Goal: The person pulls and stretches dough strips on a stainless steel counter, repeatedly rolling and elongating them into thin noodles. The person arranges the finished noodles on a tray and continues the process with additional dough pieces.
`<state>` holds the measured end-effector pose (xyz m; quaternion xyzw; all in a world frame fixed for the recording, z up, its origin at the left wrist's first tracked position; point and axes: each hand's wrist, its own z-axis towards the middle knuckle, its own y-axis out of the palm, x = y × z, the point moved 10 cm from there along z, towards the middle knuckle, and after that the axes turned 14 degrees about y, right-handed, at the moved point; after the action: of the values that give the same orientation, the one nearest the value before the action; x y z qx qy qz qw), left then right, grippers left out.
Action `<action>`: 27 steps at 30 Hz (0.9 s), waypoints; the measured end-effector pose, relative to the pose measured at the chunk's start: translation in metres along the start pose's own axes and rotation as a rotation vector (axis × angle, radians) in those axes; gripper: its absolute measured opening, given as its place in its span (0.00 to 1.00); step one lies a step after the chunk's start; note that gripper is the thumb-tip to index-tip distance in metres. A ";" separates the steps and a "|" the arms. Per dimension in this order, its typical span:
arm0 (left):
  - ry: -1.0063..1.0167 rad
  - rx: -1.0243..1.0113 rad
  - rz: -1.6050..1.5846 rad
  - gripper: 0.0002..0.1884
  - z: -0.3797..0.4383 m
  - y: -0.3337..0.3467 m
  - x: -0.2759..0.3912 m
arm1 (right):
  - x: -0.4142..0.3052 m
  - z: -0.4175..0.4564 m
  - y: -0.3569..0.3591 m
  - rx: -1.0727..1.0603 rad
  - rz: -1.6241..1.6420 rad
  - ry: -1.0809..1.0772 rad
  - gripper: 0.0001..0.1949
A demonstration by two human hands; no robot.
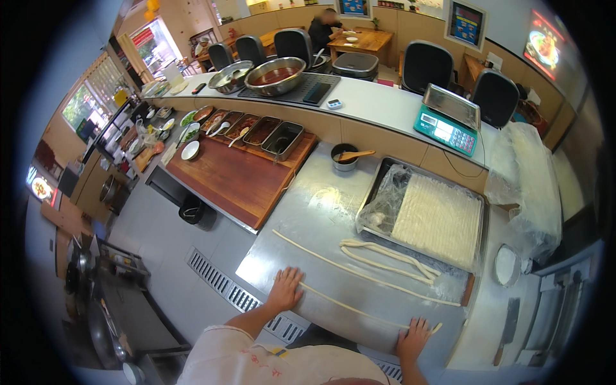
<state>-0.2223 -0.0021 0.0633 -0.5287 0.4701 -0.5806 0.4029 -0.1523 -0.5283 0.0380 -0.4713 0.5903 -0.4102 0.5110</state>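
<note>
A long thin dough strand (pixel 346 305) lies across the steel worktop (pixel 308 202) in front of me. My left hand (pixel 286 289) rests palm down over its left end, fingers slightly spread. Flat over the strand near its other end is my right hand (pixel 414 338), with a short tip of dough showing past the fingers. Neither hand is closed around the dough. Farther in, a second dough strand (pixel 361 269) runs roughly parallel. Folded dough ropes (pixel 385 257) lie behind it, beside a metal tray (pixel 483 226) packed with rows of dough strips (pixel 438 216).
Clear plastic wrap (pixel 387 202) covers part of the tray. A small pot (pixel 344 163) holds a wooden spatula (pixel 356 154). To the right lie a cleaver (pixel 509 320) and a bowl of white powder (pixel 507 264). A wooden board (pixel 226 178) adjoins the worktop at left.
</note>
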 end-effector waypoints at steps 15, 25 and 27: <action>-0.063 -0.049 -0.034 0.40 -0.065 0.012 -0.004 | 0.044 -0.062 -0.018 -0.023 -0.012 0.004 0.39; -0.150 0.050 0.000 0.37 -0.012 0.003 -0.050 | 0.056 0.003 -0.014 0.078 0.038 0.127 0.41; -0.163 0.019 -0.017 0.40 -0.054 0.011 -0.032 | 0.067 -0.039 -0.011 0.000 0.009 0.147 0.42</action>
<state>-0.2725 0.0322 0.0451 -0.5744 0.4256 -0.5435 0.4399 -0.1915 -0.5960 0.0401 -0.4372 0.6286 -0.4413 0.4680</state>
